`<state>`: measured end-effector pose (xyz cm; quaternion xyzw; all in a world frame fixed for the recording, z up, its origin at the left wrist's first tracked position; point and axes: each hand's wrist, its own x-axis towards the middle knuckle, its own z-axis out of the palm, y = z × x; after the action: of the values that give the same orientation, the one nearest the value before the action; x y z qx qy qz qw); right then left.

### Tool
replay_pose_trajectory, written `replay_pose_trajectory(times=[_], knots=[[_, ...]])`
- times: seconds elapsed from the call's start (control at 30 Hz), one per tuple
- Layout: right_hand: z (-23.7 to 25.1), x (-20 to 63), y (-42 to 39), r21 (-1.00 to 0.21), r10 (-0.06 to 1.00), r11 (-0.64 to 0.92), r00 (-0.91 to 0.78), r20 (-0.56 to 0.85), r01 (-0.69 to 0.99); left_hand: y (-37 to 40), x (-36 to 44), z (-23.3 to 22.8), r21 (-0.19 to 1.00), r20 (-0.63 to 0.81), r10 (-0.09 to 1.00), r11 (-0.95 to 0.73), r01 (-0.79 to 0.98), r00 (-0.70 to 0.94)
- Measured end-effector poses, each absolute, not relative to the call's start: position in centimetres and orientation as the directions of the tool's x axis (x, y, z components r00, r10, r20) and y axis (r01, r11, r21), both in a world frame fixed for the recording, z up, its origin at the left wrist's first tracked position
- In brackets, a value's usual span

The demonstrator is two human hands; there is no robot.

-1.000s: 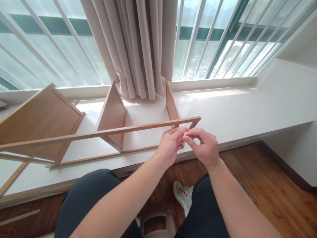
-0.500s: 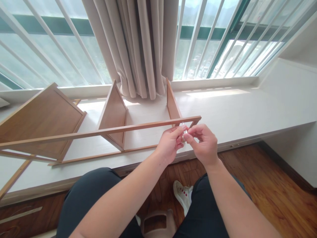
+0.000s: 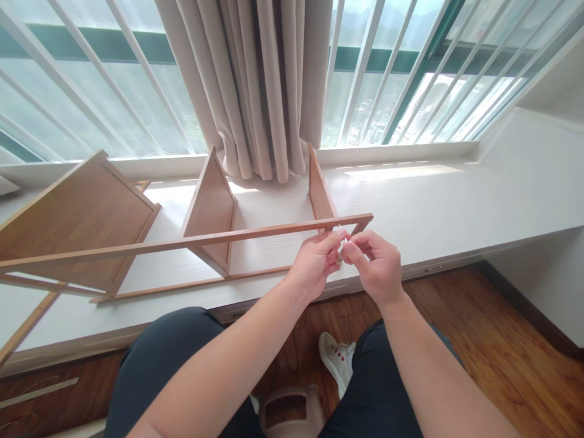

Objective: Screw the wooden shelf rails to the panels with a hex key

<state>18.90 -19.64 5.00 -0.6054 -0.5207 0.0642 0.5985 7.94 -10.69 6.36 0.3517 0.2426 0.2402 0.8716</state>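
A light wooden shelf frame [image 3: 201, 242] lies on its side on a white window ledge [image 3: 433, 207], with upright panels and long thin rails. My left hand [image 3: 314, 263] and my right hand [image 3: 376, 267] meet just below the right end of the front rail. Between their fingertips they pinch a small metal piece [image 3: 341, 230], thin and silvery, mostly hidden by the fingers. Both hands hover near the rail's end corner without clearly touching the wood.
A beige curtain [image 3: 264, 85] hangs behind the frame against a barred window. Below are my dark-trousered knees, a white shoe [image 3: 336, 359], a brown stool edge [image 3: 292, 410] and wooden flooring [image 3: 502, 353].
My hands have risen slightly toward the rail's right end, fingers still pinched together on the small metal piece. The view shifted a little.
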Motion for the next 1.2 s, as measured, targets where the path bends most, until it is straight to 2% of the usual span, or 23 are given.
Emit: replay_pose_trajectory(times=[1.2], knots=[[5.29, 18.78, -19.86, -0.825, 0.728, 0.247, 0.465, 0.505, 0.509, -10.54, 8.00, 6.43, 0.709, -0.247, 0.562, 0.660, -0.248, 0.790]])
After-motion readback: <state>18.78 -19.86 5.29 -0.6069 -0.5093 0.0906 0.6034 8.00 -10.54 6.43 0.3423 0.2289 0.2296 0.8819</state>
